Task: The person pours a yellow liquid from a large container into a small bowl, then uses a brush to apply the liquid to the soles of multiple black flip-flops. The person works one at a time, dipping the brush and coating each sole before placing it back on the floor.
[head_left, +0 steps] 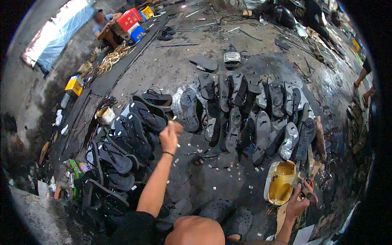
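Right under the lens sits a bent knee (196, 230) at 6 o'clock, with a pair of dark clogs (228, 212) just beyond it on the grimy concrete floor (171, 69). Biggest thing going is the spread of grey shoe soles (249, 118), fanned out upright and leaning on each other from centre toward 3 o'clock. Next in size, the heap of black flip-flops (126, 143) at 9 o'clock, straps up, overlapping in a loose stack.

Now the arms. Left hand (169, 136) is raised mid-frame, between the flip-flop heap and the soles, fingers closed around something small and yellowish (174, 119) that pokes out above the fist at its 12 o'clock; too tiny to say what it is. A dark band circles that wrist.

Right hand (298, 204) is down at 4 o'clock, fingers curled at the rim of a dented tin of amber glue (281, 185). The tin sits at the hand's 11 o'clock, touching the fingertips; whether it is truly gripped, I cannot tell. A red-handled tool (309, 182) lies just beside that hand at its 1 o'clock.

Small white scraps (192, 145) dot the floor between the hands.
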Available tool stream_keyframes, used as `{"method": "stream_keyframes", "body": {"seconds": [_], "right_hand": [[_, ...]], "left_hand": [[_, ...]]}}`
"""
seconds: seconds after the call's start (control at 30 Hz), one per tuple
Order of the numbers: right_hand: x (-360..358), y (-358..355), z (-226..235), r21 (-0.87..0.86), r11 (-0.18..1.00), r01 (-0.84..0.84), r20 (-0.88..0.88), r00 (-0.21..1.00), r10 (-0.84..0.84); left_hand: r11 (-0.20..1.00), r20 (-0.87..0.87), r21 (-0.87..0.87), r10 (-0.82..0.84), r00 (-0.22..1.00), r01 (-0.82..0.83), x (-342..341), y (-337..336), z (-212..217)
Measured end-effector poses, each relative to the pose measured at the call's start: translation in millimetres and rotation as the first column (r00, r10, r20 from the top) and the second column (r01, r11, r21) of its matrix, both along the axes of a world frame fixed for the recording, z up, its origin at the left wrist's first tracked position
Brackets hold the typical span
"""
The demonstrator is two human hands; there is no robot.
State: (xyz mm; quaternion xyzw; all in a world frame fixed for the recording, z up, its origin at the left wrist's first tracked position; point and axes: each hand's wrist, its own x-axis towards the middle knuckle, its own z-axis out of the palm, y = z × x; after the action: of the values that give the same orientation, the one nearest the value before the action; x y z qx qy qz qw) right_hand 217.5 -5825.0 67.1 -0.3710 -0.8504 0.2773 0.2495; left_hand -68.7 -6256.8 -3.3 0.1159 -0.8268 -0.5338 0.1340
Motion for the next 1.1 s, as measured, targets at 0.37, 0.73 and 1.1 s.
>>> {"method": "stream_keyframes", "body": {"seconds": [0.37,0.73,1.1], "right_hand": [[60,9,-13,-0.047,0.977,-0.207,0.518,0.831,0.201],[68,-10,-11,-0.163,0.966,-0.2,0.544,0.799,0.257],[28,-10,45,-0.806,0.57,-0.16,-0.144,0.987,0.072]], "left_hand": [[0.391,-0.083,-0.919,-0.089,0.993,-0.042,-15,-42,68],[0.115,0.519,-0.336,-0.806,0.285,0.935,245,50,12],[-0.208,0.516,-0.324,-0.857,-0.011,0.923,206,179,-34]]}}
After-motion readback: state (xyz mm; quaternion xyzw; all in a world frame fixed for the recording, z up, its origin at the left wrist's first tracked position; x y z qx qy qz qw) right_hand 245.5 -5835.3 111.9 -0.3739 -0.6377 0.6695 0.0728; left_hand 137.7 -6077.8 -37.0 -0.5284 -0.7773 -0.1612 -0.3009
